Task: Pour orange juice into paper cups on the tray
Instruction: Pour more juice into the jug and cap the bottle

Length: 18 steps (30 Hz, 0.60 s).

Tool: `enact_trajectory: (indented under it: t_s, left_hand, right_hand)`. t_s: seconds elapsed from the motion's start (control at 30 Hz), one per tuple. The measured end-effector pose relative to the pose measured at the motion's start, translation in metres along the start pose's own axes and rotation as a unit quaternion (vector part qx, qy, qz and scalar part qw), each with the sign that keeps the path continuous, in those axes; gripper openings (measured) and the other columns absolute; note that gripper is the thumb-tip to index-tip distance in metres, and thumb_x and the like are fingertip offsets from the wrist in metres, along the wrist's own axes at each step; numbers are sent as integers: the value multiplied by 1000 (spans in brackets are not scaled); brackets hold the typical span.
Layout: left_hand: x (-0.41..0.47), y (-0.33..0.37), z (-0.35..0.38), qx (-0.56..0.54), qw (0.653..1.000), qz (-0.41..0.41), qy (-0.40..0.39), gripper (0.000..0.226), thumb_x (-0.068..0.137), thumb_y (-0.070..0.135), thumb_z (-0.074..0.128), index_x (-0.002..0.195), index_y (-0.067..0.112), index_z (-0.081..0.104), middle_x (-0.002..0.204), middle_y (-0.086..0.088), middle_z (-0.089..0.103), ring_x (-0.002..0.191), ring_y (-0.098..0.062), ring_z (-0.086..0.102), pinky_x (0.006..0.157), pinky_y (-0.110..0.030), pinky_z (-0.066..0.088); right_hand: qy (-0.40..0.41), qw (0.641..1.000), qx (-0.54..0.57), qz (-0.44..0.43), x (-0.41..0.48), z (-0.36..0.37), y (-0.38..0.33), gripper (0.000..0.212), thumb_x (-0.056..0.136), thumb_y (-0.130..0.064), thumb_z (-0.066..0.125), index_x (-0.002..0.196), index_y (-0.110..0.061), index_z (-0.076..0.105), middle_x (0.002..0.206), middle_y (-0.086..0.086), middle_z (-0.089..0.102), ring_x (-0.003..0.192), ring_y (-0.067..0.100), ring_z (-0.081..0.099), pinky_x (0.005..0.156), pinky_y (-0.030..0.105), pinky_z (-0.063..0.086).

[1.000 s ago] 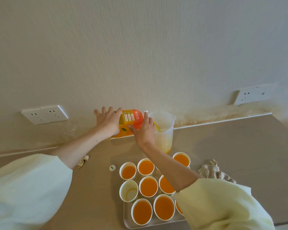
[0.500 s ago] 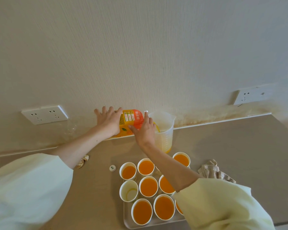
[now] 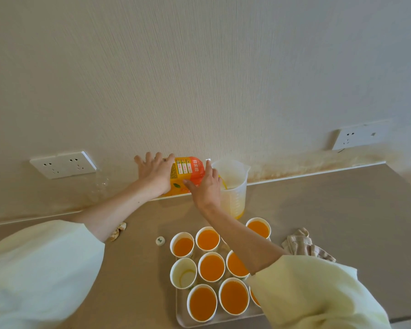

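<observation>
At the back of the table (image 3: 318, 210), close against the wall, the juice carton (image 3: 188, 173) lay tipped on its side in the air, with its spout over a clear measuring jug (image 3: 233, 184). A thin orange stream ran from the spout into the jug, which held only a little juice at its bottom. The left hand (image 3: 156, 173) pressed on the rear end of the carton, its fingers straight and spread. The right hand (image 3: 205, 186) grasped the carton near the spout, thumb on the near side and, as far as I could see, the fingers bent around the far side.

Nearer to the person stood the tray (image 3: 221, 320) with the paper cups (image 3: 211, 267) packed closely on it. Most of them were full of orange juice; one cup (image 3: 183, 273) on the left side held only a trace. The right forearm crossed above the cups and hid some of them. A small white cap (image 3: 160, 241) lay just left of the tray, and a crumpled cloth (image 3: 304, 245) lay to its right. Two wall sockets (image 3: 62, 163) were on the wall, one at each side.
</observation>
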State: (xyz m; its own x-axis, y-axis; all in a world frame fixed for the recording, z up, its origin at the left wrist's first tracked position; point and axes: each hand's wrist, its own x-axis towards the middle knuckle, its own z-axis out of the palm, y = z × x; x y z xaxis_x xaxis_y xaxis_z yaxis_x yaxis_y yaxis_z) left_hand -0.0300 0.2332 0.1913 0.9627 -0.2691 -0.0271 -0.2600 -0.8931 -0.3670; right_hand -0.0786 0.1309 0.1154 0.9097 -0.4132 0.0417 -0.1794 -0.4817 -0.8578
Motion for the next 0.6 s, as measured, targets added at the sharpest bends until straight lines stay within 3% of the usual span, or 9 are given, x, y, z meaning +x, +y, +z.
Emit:
enact_trajectory:
  t_s: [0.6]
  left_hand:
    - [1,-1,2,7,1000,3,1,90,78,29,69,149,27,14,140,-7,36,130,-32,31,104,-51,26]
  right_hand:
    - [4,1000,13,1,0,3,2,92,88,-41,68,156,-12,12,150,12,35,138,31,30,112,40,28]
